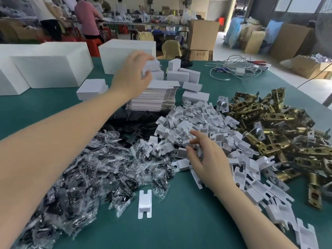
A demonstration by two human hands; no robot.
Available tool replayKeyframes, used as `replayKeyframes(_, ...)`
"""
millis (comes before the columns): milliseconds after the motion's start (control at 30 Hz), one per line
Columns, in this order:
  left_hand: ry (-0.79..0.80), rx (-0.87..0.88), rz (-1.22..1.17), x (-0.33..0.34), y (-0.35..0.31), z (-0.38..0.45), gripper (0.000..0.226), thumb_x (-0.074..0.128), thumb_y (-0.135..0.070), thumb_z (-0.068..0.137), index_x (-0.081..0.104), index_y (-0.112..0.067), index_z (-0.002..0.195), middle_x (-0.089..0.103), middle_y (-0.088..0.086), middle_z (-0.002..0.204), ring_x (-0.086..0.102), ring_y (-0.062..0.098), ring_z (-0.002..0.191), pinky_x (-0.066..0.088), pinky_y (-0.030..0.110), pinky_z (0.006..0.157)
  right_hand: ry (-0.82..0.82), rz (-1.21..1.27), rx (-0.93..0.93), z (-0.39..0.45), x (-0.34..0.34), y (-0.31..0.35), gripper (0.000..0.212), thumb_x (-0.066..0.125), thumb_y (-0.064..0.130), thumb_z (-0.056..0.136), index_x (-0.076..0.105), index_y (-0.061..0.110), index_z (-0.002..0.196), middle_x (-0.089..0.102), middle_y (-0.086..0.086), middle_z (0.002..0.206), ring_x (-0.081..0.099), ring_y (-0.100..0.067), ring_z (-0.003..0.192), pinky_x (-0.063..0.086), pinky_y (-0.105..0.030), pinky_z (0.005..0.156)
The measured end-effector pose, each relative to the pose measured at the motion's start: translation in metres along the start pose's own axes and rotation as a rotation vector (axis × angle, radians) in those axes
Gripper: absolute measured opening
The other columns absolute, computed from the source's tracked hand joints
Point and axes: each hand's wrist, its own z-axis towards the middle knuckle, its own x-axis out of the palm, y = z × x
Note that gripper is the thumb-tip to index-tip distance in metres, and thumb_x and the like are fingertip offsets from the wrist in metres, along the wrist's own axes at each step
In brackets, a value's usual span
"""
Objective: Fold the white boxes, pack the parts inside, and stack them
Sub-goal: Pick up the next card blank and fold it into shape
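The left hand (133,76) reaches far across the counter (179,218) with fingers curled on a small folded white box (152,66) among the finished boxes (186,77), just above the stack of flat box blanks (156,97). The right hand (206,159) rests half-closed in the pile of white plastic inserts (194,126), pinching one or more inserts between thumb and fingers; the brass latch bodies (269,126) lie just beside that pile, and the bagged black parts (86,168) lie under the left forearm. Risk: the forearm may drag bags or topple the blank stack, and a blind pinch may lift several interlocked inserts.
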Motion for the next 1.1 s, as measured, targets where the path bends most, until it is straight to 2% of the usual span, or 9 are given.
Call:
replayKeyframes(133,0.620,-0.156,0.115,0.026,0.006,-0.003,0.070,0.043,-0.053,0.100,0.022,-0.014,0.155,0.020,0.011,0.162,0.026,0.029,0.146,0.024,0.041,0.117,0.005,-0.013,-0.005,0.000,0.001,-0.001,0.042,0.059,0.029,0.096,0.050,0.023,0.136,0.062,0.013,0.106,0.054,-0.007,0.088,0.038,-0.026,0.076)
replayKeyframes(200,0.684,-0.078,0.310,0.033,0.014,-0.010,0.073,0.041,-0.055,0.099,0.022,-0.014,0.156,0.027,0.012,0.160,0.031,0.030,0.144,0.028,0.042,0.116,0.002,-0.013,-0.007,0.001,0.001,-0.003,0.042,0.059,0.029,0.096,0.050,0.023,0.136,0.063,0.013,0.106,0.056,-0.009,0.093,0.038,-0.026,0.078)
replayKeyframes(367,0.397,0.030,0.512,0.028,0.015,-0.012,0.032,0.048,-0.017,0.098,0.056,-0.018,0.129,0.059,0.014,0.118,0.055,0.035,0.109,0.046,0.042,0.073,-0.010,-0.028,-0.015,0.001,0.003,-0.004,0.042,0.059,0.027,0.096,0.050,0.023,0.136,0.064,0.011,0.106,0.058,-0.012,0.096,0.039,-0.027,0.078)
replayKeyframes(533,0.469,0.009,0.344,0.028,0.017,-0.014,0.032,0.049,-0.012,0.098,0.056,-0.011,0.129,0.049,0.014,0.131,0.049,0.032,0.120,0.044,0.044,0.094,-0.007,-0.022,-0.019,0.001,0.003,-0.003,0.042,0.060,0.026,0.095,0.049,0.023,0.136,0.064,0.011,0.107,0.058,-0.011,0.097,0.040,-0.027,0.080)
replayKeyframes(667,0.492,-0.050,0.401,0.032,0.016,-0.014,0.037,0.057,-0.025,0.096,0.045,-0.019,0.130,0.054,0.009,0.135,0.055,0.034,0.116,0.047,0.047,0.093,-0.011,-0.020,-0.025,0.001,0.003,-0.003,0.042,0.060,0.024,0.095,0.050,0.023,0.136,0.064,0.010,0.107,0.058,-0.012,0.097,0.042,-0.029,0.081)
replayKeyframes(800,0.394,-0.077,0.415,0.031,0.017,-0.012,0.049,0.037,0.000,0.094,0.052,-0.024,0.135,0.060,0.015,0.127,0.057,0.037,0.109,0.043,0.039,0.076,-0.015,-0.023,-0.034,0.002,0.003,-0.004,0.042,0.061,0.023,0.095,0.051,0.022,0.135,0.064,0.011,0.105,0.059,-0.012,0.095,0.042,-0.028,0.079)
replayKeyframes(900,0.080,-0.171,0.350,0.011,0.005,-0.009,0.042,0.035,0.000,0.096,0.054,-0.012,0.131,0.062,0.020,0.116,0.058,0.039,0.102,0.038,0.039,0.070,-0.026,-0.023,-0.032,0.002,0.004,-0.004,0.042,0.062,0.023,0.094,0.051,0.021,0.135,0.064,0.010,0.104,0.059,-0.012,0.093,0.039,-0.027,0.078)
replayKeyframes(1000,-0.253,-0.346,-0.071,-0.014,-0.026,-0.003,0.026,0.036,-0.010,0.102,0.056,-0.004,0.117,0.063,0.017,0.104,0.055,0.031,0.090,0.037,0.033,0.070,-0.021,-0.035,-0.032,0.002,0.003,-0.004,0.042,0.062,0.022,0.094,0.052,0.021,0.135,0.065,0.009,0.105,0.059,-0.014,0.095,0.040,-0.027,0.079)
replayKeyframes(1100,-0.243,-0.577,-0.879,-0.028,-0.077,-0.025,0.011,0.046,-0.010,0.100,0.055,-0.016,0.104,0.068,0.004,0.104,0.066,0.021,0.088,0.055,0.035,0.070,-0.008,-0.024,-0.025,0.002,0.002,-0.002,0.042,0.061,0.022,0.095,0.051,0.021,0.136,0.064,0.008,0.109,0.058,-0.013,0.100,0.043,-0.028,0.082)
